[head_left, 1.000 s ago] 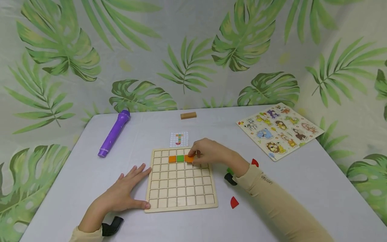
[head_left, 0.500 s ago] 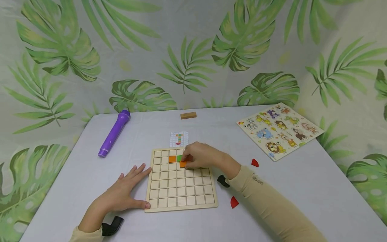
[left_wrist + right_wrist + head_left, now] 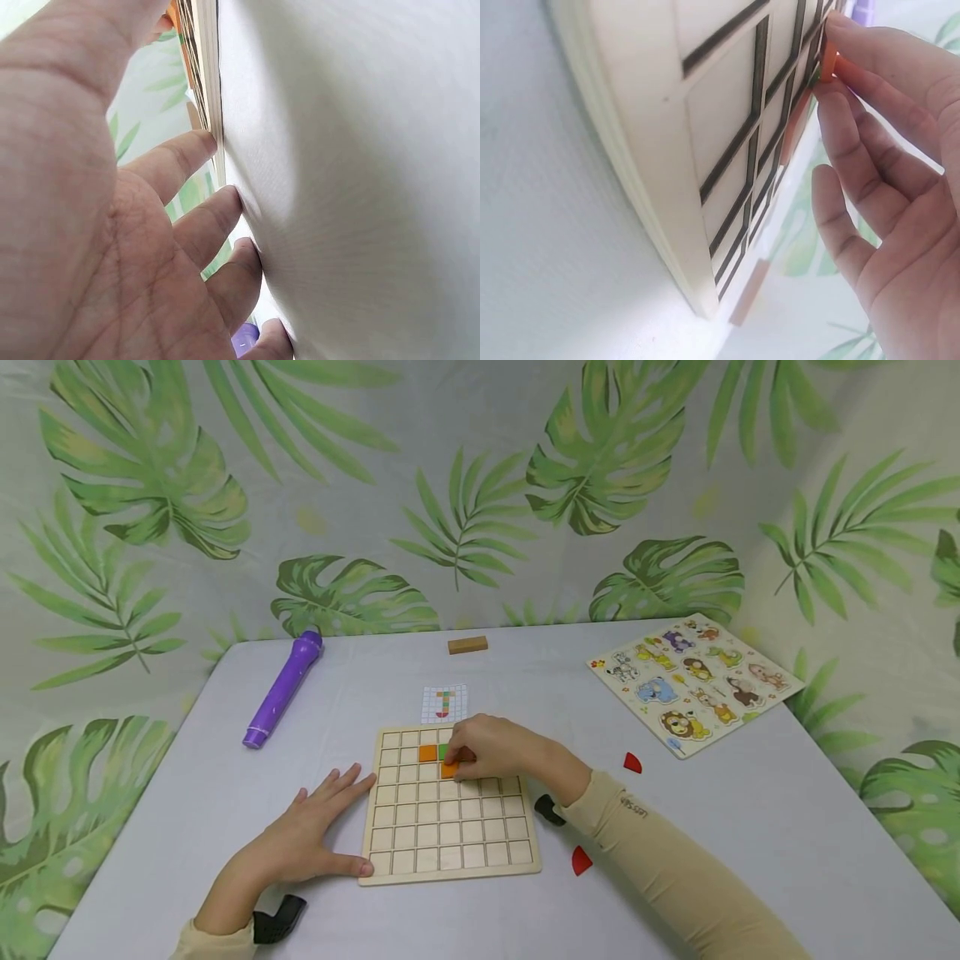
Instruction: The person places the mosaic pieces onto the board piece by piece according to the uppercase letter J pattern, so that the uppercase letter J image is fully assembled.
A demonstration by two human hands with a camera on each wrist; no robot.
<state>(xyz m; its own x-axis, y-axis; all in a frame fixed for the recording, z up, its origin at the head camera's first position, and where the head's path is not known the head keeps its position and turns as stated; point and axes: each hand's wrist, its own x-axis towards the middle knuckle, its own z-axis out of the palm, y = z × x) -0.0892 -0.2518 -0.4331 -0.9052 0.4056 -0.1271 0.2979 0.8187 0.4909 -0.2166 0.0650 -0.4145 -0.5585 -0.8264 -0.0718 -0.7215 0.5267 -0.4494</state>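
Note:
My right hand (image 3: 498, 747) pinches an orange square tile (image 3: 448, 770) between thumb and fingers, over the wooden grid board (image 3: 427, 835). In the right wrist view this tile (image 3: 828, 64) stands tilted at the board's surface, and another orange tile lies in the grid (image 3: 795, 127). Directly above the pinched tile is a green tile (image 3: 443, 752), partly covered by the fingers, with an orange tile (image 3: 427, 753) to its left. My left hand (image 3: 303, 835) rests spread on the table, thumb and index fingertip against the board's left edge.
A small pattern card (image 3: 444, 703) lies behind the board, a wooden block (image 3: 467, 646) farther back. Two red quarter-circle pieces (image 3: 632, 763) lie to the right. An animal puzzle board (image 3: 693, 685) is at the back right, a purple microphone-shaped toy (image 3: 283, 691) at the back left.
My right hand has moved left and slightly nearer, from the orange tile right of the green one to the cell below the green one, pinching an orange tile. The left hand stays put.

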